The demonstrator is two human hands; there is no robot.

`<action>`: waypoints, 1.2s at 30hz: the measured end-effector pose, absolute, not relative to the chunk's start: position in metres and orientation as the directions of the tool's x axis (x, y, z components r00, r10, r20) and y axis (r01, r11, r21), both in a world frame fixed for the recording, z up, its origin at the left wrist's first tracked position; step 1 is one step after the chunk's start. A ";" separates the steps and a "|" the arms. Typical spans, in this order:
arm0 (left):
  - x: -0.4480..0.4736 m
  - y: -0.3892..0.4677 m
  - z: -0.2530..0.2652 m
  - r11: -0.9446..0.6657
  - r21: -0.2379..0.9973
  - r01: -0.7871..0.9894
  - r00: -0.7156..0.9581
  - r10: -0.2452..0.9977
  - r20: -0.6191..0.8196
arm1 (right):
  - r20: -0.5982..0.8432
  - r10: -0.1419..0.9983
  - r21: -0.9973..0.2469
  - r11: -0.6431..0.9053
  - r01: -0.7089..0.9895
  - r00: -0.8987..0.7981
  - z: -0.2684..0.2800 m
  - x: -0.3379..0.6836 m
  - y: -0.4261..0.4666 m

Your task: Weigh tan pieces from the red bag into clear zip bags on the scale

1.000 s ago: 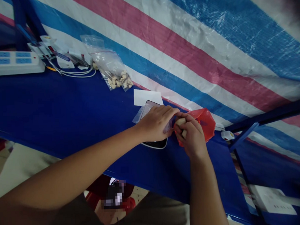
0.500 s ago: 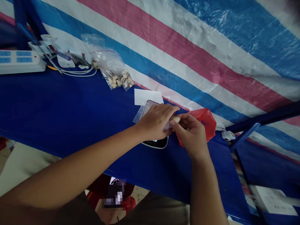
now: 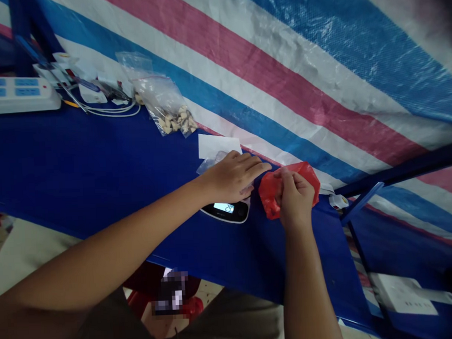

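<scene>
My left hand (image 3: 236, 175) is over a kitchen scale (image 3: 228, 209) whose lit display seems to read 29. Its fingers reach to the right, and a clear plastic bag (image 3: 246, 189) shows beneath them; the hand appears to hold this bag, though the thumb is hidden. To the right, my right hand (image 3: 292, 189) is closed at the opening of a red plastic bag (image 3: 268, 200). Thumb and index finger press together there. What lies between them, if anything, cannot be made out.
Behind the scale lies a white card (image 3: 219, 144). Farther left are clear zip bags of pale, chopped pieces (image 3: 173, 122), white cables (image 3: 114, 112) and a power strip (image 3: 20, 93). Striped sheeting (image 3: 244, 64) hangs behind the blue table (image 3: 99, 180); a blue frame bar (image 3: 362, 201) stands right.
My right hand has moved from beside the left hand, where it held a pale piece, to the red bag. The scale's display is now uncovered. The whole view has shifted slightly.
</scene>
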State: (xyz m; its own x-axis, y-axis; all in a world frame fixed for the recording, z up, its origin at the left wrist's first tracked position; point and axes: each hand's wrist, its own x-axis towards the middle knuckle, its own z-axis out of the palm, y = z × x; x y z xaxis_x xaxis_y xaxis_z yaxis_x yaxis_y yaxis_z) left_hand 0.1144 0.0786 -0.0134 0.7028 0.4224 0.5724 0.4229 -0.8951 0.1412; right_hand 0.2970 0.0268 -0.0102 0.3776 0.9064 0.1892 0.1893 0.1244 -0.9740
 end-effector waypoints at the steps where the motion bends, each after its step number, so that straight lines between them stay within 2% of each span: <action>1: 0.118 0.084 -0.010 -0.904 0.132 0.407 0.744 0.412 0.527 | 0.151 0.912 -0.975 0.073 0.210 0.382 -0.017 0.307 0.033; 3: 0.127 0.095 -0.004 -0.917 0.166 0.362 0.822 0.398 0.407 | 0.084 0.928 -0.930 -0.058 0.364 0.362 -0.032 0.326 0.046; 5: 0.132 0.105 0.002 -0.908 0.281 0.312 0.860 0.395 0.323 | 0.108 0.924 -0.823 -0.124 0.554 0.367 -0.045 0.343 0.056; 8: 0.120 0.120 0.005 -0.825 0.527 0.202 0.809 0.444 0.386 | 0.147 0.898 -0.785 -0.149 0.601 0.415 -0.058 0.355 0.064; 10: 0.101 0.131 0.001 -0.730 0.670 0.138 0.626 0.588 0.512 | 0.151 0.875 -0.815 -0.153 0.559 0.460 -0.062 0.358 0.067; 12: 0.079 0.144 -0.012 -0.623 0.774 0.115 0.271 0.769 0.579 | 0.139 0.852 -0.860 -0.149 0.488 0.505 -0.063 0.359 0.070; 13: 0.069 0.150 -0.020 -0.577 0.806 0.133 0.078 0.817 0.572 | 0.123 0.844 -0.887 -0.142 0.439 0.521 -0.062 0.359 0.071; 15: 0.053 0.162 -0.039 -0.508 0.832 0.222 -0.067 0.844 0.532 | 0.079 0.841 -0.936 -0.121 0.329 0.535 -0.059 0.359 0.071; 17: 0.044 0.171 -0.055 -0.475 0.827 0.301 -0.078 0.852 0.518 | 0.034 0.856 -0.968 -0.099 0.229 0.516 -0.054 0.360 0.070; 19: 0.040 0.178 -0.066 -0.446 0.833 0.328 -0.100 0.860 0.500 | -0.030 0.880 -0.997 -0.063 0.053 0.474 -0.047 0.361 0.067; 23: 0.041 0.185 -0.073 -0.396 0.850 0.346 -0.131 0.877 0.462 | -0.153 0.908 -0.945 -0.019 -0.327 0.390 -0.038 0.362 0.061; 25: 0.043 0.186 -0.073 -0.393 0.840 0.374 -0.105 0.882 0.460 | -0.168 0.913 -0.936 -0.029 -0.351 0.373 -0.036 0.361 0.057; 29: 0.045 0.184 -0.072 -0.379 0.833 0.404 -0.087 0.890 0.447 | -0.149 0.927 -0.956 -0.046 -0.289 0.345 -0.032 0.358 0.052; 36: 0.044 0.187 -0.073 -0.370 0.869 0.328 -0.129 0.894 0.429 | -0.179 0.930 -0.975 -0.125 -0.181 0.321 -0.026 0.360 0.046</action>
